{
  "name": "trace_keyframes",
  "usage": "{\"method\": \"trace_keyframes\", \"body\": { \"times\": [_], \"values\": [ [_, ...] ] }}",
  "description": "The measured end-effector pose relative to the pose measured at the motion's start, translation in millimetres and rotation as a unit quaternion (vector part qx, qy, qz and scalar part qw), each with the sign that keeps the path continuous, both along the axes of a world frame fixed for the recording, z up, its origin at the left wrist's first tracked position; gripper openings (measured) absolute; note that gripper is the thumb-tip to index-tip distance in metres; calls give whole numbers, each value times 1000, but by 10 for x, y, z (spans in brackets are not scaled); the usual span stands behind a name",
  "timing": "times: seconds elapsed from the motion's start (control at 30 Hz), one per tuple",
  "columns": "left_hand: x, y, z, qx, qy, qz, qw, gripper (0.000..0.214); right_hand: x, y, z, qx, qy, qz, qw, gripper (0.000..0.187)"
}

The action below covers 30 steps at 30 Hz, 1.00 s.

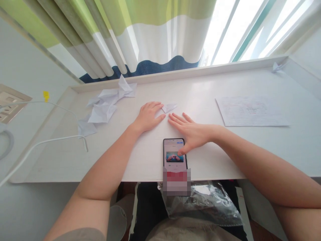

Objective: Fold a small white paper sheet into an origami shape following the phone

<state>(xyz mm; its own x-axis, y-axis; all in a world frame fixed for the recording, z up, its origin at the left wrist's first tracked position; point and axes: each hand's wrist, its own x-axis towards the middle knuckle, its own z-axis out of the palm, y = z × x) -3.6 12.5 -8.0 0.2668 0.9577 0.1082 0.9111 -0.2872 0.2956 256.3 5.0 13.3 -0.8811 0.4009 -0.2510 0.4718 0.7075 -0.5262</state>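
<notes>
Left hand [147, 117] lies flat and empty on the tabletop [200, 90], a paper triangle [169, 107] just past its fingertips. Right hand [190, 134] is spread wide, gripping nothing, thumb down on the phone [175, 157] — crumpled paper [105, 107] left of the hands, a written sheet [250, 112] right.

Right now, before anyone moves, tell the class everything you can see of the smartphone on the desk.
The smartphone lies flat on the white desk at its near edge. It has a slim dark frame and a lit screen showing a page with a photo. A blurred patch hides its lower end. The thumb of the right hand rests on the screen.
</notes>
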Motion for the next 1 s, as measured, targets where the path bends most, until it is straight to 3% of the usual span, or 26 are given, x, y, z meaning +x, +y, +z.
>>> {"method": "trace_keyframes", "body": {
  "times": [0.53,1.0],
  "values": [
    [10,-14,16,1,-28,-4,1000,52,-28,-4,31,-13,33,8,999,144],
    [8,-4,19,-7,-25,4,1000,47,-39,-34,17,5,20,13,1000,148]
  ]
}}
